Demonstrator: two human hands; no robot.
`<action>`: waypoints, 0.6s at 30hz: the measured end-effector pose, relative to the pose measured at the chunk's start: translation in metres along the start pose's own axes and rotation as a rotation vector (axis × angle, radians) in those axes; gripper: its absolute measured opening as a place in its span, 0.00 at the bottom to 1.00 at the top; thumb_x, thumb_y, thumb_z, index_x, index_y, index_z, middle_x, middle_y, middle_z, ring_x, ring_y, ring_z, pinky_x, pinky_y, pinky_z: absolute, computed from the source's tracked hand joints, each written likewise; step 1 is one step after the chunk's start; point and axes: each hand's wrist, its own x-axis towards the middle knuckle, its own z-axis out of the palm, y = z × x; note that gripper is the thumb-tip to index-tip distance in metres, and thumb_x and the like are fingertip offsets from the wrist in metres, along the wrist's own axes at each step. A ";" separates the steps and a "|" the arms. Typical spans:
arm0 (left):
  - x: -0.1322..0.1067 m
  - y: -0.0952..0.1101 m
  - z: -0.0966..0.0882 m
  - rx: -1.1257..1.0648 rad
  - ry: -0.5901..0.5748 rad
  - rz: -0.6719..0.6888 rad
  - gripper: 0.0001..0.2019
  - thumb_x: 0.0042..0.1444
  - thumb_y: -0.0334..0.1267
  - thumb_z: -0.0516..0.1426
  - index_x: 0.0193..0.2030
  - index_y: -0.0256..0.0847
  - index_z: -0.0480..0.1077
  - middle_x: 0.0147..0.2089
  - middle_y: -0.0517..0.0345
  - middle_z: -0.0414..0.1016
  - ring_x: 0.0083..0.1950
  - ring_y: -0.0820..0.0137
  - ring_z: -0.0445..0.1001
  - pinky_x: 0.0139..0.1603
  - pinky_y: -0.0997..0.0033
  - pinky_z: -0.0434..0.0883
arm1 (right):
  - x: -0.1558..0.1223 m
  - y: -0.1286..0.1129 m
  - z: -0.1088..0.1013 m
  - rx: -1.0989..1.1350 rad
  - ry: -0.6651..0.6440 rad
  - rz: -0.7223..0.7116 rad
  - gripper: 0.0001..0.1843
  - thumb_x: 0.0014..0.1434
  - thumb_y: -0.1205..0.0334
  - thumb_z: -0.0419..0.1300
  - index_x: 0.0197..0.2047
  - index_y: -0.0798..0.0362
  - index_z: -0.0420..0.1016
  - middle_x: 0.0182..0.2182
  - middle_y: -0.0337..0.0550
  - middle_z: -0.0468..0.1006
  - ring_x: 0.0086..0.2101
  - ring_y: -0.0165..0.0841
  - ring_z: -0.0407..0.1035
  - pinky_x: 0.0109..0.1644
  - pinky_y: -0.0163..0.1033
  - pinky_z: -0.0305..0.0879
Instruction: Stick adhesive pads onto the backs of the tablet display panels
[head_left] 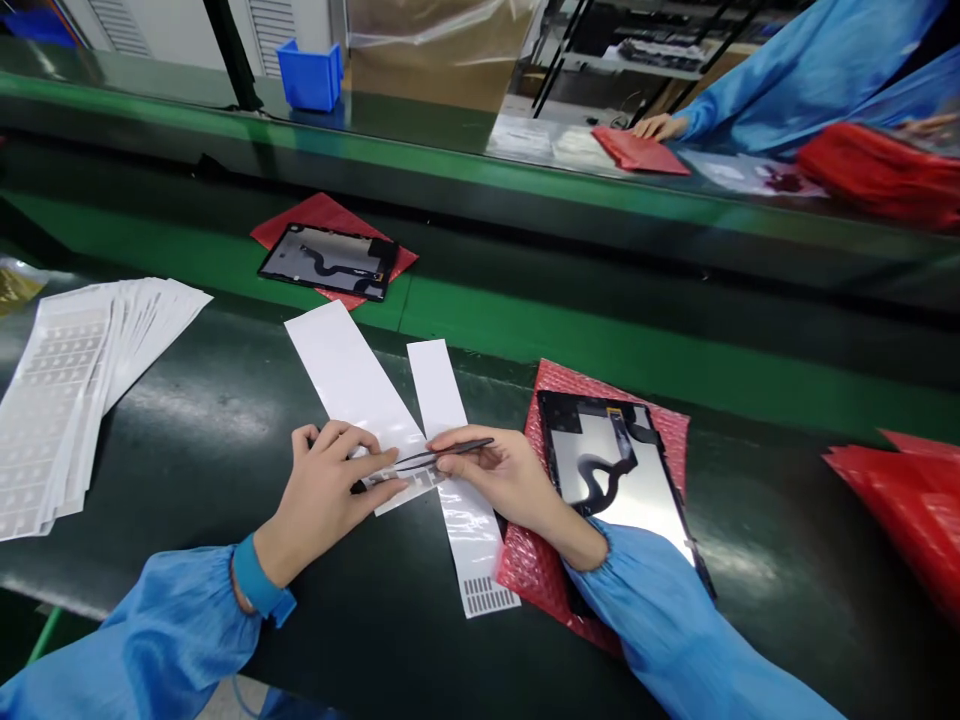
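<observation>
My right hand grips dark tweezers, their tips pointing left over the near end of a white sticker sheet. My left hand has its thumb and fingers on that same end, which bears small grey pieces; the tweezer tips lie close to its fingertips. Partly under my right hand runs a narrower white strip with rows of small dark stickers at its near end. Right of my hands, a tablet screen panel with a black flex cable lies back side up on a red bubble-wrap bag.
A second screen panel lies on a red bag beyond my hands. Fanned sticker sheets are at left, red bags at right. Across the raised green ledge and partition, a co-worker's hand touches a red bag.
</observation>
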 end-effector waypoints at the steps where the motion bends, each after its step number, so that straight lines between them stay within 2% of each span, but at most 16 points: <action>1: 0.000 -0.001 0.001 -0.016 -0.008 -0.005 0.11 0.66 0.51 0.64 0.52 0.56 0.80 0.47 0.61 0.78 0.51 0.62 0.72 0.49 0.56 0.53 | -0.001 0.000 0.000 -0.005 0.006 0.019 0.15 0.54 0.53 0.78 0.41 0.53 0.87 0.37 0.47 0.86 0.34 0.36 0.81 0.40 0.38 0.80; 6: 0.000 -0.003 0.004 -0.050 -0.049 -0.047 0.09 0.64 0.53 0.65 0.49 0.60 0.82 0.45 0.63 0.79 0.49 0.64 0.72 0.50 0.56 0.52 | -0.005 -0.001 0.000 -0.009 0.020 0.052 0.16 0.55 0.52 0.77 0.40 0.54 0.86 0.31 0.46 0.86 0.32 0.37 0.82 0.39 0.38 0.79; 12: 0.000 -0.003 0.004 -0.050 -0.080 -0.071 0.09 0.63 0.54 0.66 0.48 0.61 0.82 0.44 0.64 0.79 0.47 0.67 0.72 0.51 0.55 0.52 | -0.005 -0.001 0.000 -0.011 0.012 0.077 0.17 0.54 0.50 0.78 0.40 0.54 0.86 0.31 0.47 0.86 0.31 0.37 0.82 0.35 0.35 0.77; 18: 0.000 -0.002 0.005 -0.053 -0.062 -0.087 0.10 0.64 0.55 0.65 0.49 0.62 0.82 0.47 0.63 0.79 0.48 0.66 0.72 0.52 0.54 0.53 | -0.004 -0.002 0.000 -0.014 0.025 0.033 0.16 0.55 0.51 0.78 0.39 0.54 0.85 0.29 0.45 0.86 0.29 0.37 0.81 0.31 0.36 0.76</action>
